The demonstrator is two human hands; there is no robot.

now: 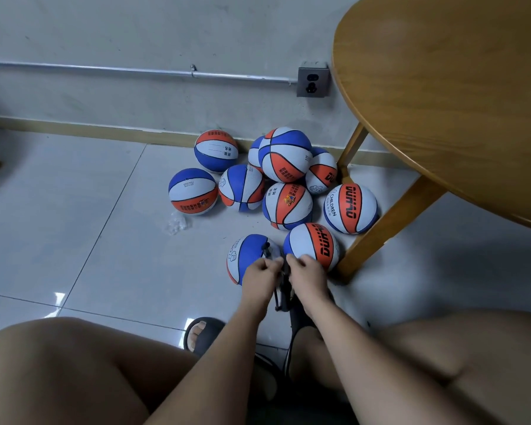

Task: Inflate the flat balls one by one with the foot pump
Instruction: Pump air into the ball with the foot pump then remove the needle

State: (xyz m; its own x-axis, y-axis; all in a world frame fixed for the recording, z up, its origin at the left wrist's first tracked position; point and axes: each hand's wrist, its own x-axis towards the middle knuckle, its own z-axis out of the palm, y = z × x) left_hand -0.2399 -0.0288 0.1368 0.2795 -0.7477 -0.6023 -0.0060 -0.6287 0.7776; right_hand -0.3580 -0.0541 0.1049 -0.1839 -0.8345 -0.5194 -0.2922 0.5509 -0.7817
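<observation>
On the floor between the feet stands the pump [284, 294], mostly hidden. The right hand [308, 273] curls round its top, and the left hand [261, 273] pinches the black hose [266, 251] where it meets the ball [249, 256], which lies just ahead, beside a second ball [314, 245]. The ball looks light, rubbery and grippy (soft while flat, I judge), so steady it with a palm beside the valve rather than tugging the thin hose. Farther off, the pile [285, 167] lies against the wall, by the table leg [390, 222].
</observation>
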